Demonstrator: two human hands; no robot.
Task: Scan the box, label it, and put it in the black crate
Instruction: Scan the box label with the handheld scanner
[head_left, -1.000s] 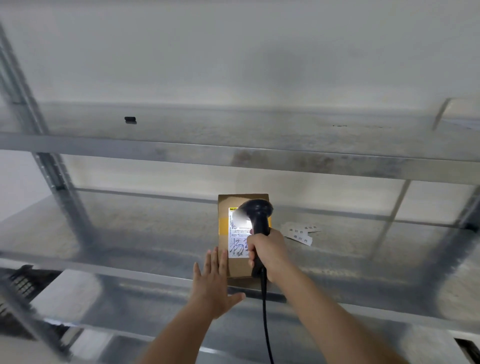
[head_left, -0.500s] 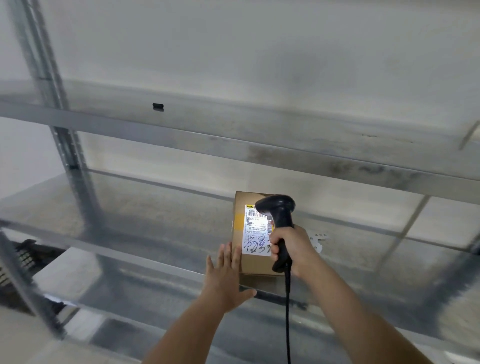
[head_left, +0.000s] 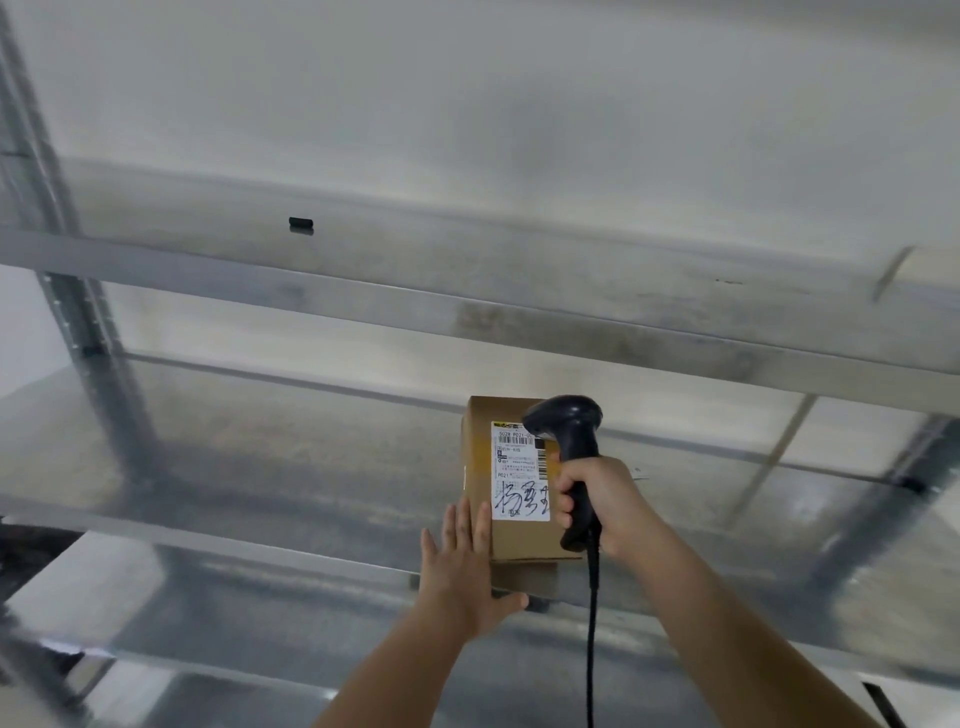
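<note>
One brown box (head_left: 519, 540) bears a white label (head_left: 519, 470).

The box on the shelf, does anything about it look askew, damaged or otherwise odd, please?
Nothing stands out. The cardboard box lies flat on the metal shelf, label up and intact. The left hand rests flat against its near left corner; the right hand grips the scanner over it.

Matt brown cardboard box (head_left: 519, 535), dull galvanised metal shelf (head_left: 260, 467)
</note>
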